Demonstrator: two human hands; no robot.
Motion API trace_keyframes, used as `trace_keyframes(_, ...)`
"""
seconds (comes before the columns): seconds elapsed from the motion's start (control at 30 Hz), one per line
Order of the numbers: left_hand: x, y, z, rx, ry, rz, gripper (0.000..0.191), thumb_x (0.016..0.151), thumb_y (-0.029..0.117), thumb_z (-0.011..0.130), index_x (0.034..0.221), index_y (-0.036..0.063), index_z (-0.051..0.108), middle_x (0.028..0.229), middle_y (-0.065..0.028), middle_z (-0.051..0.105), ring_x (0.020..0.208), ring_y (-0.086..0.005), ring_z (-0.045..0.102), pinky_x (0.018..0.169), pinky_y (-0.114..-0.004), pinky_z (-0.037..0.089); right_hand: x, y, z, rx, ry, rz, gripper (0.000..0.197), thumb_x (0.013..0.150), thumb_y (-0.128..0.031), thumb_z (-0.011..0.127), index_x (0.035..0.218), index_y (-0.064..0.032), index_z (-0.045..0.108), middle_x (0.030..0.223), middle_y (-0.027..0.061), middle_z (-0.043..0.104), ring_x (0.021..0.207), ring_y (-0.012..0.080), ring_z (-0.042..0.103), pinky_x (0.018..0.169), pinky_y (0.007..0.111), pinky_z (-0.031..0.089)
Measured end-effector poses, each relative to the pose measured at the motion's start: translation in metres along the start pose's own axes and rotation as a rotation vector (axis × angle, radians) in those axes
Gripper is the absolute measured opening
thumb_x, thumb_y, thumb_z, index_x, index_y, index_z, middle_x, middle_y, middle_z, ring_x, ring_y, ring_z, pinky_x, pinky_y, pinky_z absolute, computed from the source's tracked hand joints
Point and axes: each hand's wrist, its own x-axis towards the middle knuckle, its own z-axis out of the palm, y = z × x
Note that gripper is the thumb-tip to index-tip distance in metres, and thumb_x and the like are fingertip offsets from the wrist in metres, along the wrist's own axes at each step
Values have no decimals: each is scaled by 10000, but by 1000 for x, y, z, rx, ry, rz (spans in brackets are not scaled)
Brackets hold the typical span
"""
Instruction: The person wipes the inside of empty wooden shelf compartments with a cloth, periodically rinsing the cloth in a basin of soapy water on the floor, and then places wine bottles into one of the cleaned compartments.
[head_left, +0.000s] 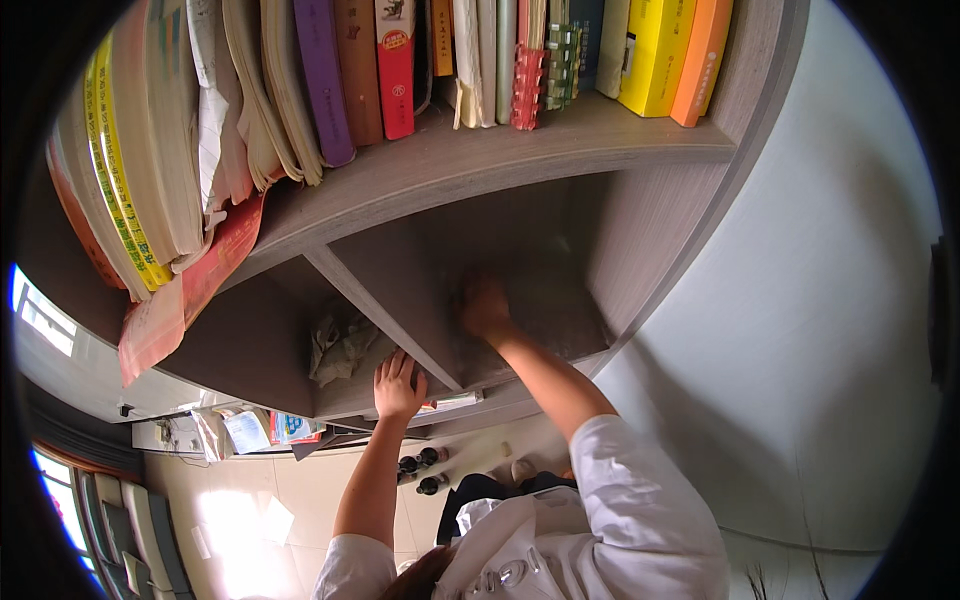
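My right hand (484, 304) reaches deep into the right compartment of a grey wood-grain bookcase (480, 176). It is dim and blurred there, so whether it holds anything cannot be told. My left hand (398, 388) rests on the front of the lower board of the left compartment, beside the upright divider (386, 319), fingers pointing inward and nothing visible in its grasp. Behind and to the left of it, crumpled pale paper or plastic (341, 349) lies inside that compartment.
Books, among them a purple one (324, 82) and a yellow one (657, 56), stand on the shelf above. A red paper strip (225, 247) hangs over its edge. A white wall (787, 300) rises at right. Dark bottles (429, 471) and papers (277, 520) are on the floor.
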Motion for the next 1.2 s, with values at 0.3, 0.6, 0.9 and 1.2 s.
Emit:
trace_keyframes(0.3, 6, 6, -1, 33, -11, -4, 382, 706, 224, 530, 1056, 70, 529, 1152, -98, 486, 1040, -277, 459, 889, -407, 352, -22, 3, 24, 19, -6, -218, 474, 780, -194, 431, 1226, -38, 395, 1306, 153, 338, 1227, 292, 286, 1019, 411, 210)
trace_keyframes(0.6, -1, -2, -3, 28, 18, 11, 406, 721, 224, 525, 1102, 82, 519, 1185, -90, 479, 1063, -269, 453, 892, -400, 354, -62, -20, 7, -53, 43, -141, 516, 771, -200, 449, 1237, 0, 353, 1325, 161, 304, 1244, 295, 253, 1007, 413, 223)
trace_keyframes(0.9, 3, 2, -1, -20, -12, -5, 443, 738, 232, 523, 1159, 97, 493, 1222, -79, 455, 1107, -270, 427, 926, -407, 330, -30, 42, -5, 54, 51, -74, 454, 802, -322, 445, 1199, -100, 441, 1287, 121, 379, 1195, 272, 341, 992, 406, 254)
trace_keyframes(1.2, 4, 3, -3, -52, 24, 11, 422, 713, 222, 539, 1103, 62, 527, 1184, -97, 485, 1085, -273, 445, 906, -403, 344, -22, 145, -28, -81, 215, 51, 488, 787, -340, 481, 1153, -17, 471, 1262, 179, 389, 1178, 307, 357, 962, 358, 330)
